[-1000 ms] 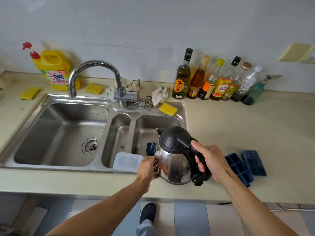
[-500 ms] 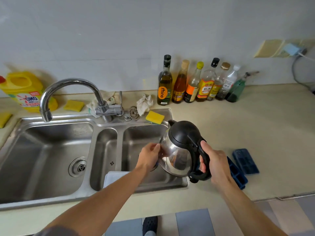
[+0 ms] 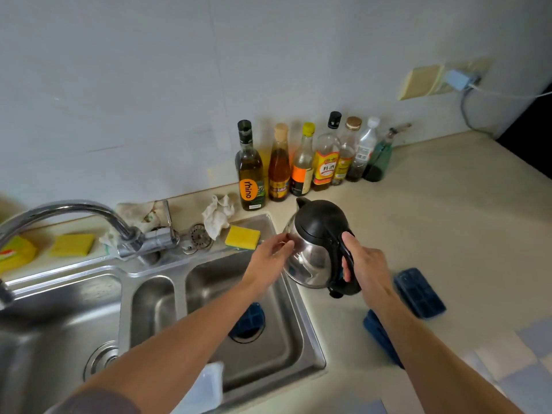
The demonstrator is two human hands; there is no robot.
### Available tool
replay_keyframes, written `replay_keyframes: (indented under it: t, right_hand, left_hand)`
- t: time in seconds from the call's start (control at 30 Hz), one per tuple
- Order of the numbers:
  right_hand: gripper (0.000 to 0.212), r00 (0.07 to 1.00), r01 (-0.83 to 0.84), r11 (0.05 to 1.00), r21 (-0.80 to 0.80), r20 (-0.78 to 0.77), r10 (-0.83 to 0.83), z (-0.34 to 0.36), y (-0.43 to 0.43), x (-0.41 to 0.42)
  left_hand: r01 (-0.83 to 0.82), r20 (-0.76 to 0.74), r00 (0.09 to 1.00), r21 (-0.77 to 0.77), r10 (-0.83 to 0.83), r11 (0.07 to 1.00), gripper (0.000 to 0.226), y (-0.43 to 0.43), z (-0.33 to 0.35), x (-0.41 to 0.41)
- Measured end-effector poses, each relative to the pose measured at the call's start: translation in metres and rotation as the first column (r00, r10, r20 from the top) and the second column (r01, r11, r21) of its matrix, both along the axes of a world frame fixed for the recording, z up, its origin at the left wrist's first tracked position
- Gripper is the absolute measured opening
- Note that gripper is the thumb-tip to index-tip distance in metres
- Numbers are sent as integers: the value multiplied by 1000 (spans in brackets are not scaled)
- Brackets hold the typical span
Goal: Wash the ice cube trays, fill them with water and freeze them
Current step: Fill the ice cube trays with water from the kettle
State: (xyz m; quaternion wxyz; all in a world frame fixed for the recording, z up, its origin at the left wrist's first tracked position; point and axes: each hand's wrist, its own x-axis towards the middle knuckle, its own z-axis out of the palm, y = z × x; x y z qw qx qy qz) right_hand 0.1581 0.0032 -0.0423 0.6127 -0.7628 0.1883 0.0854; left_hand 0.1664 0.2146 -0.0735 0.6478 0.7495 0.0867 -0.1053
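My right hand [image 3: 363, 265] grips the black handle of a steel kettle [image 3: 313, 249] with a black lid, held over the counter just right of the sink. My left hand [image 3: 270, 255] rests with its fingers against the kettle's steel side. One blue ice cube tray [image 3: 419, 292] lies on the counter to the right. A second blue tray [image 3: 378, 333] lies partly hidden under my right forearm. A third blue tray [image 3: 249, 319] lies in the right sink basin over the drain.
A steel sink [image 3: 295, 297] with three basins and a curved tap [image 3: 89, 216] fills the left. A clear plastic lid [image 3: 206, 386] sits on its front rim. Yellow sponges [image 3: 242, 236], rags and a strainer line the back rim. Several bottles [image 3: 301, 165] stand by the wall.
The kettle has moved right and away from me, from over the right basin to above the counter. My view has swung right. My left hand's fingers have loosened on the kettle's side.
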Motion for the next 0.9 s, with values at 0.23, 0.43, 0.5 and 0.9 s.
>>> replay_keyframes:
  t: [0.23, 0.43, 0.5, 0.9]
  right_hand:
    - [56, 1000, -2, 997, -78, -26, 0, 0, -3, 38]
    - [39, 995, -38, 911, -411, 68, 72, 11, -12, 46]
    - [30, 965, 62, 781, -621, 237, 112, 17, -12, 41]
    - [20, 652, -664, 597, -451, 41, 757, -12, 84, -36]
  left_hand:
    - [95, -62, 994, 36, -92, 995, 27, -9, 9, 51]
    - [92, -81, 993, 12, -90, 996, 15, -4, 12, 52]
    - [16, -109, 994, 26, -13, 1000, 32, 6, 7, 41]
    - [-403, -131, 815, 572, 565, 714, 29, 104, -25, -132]
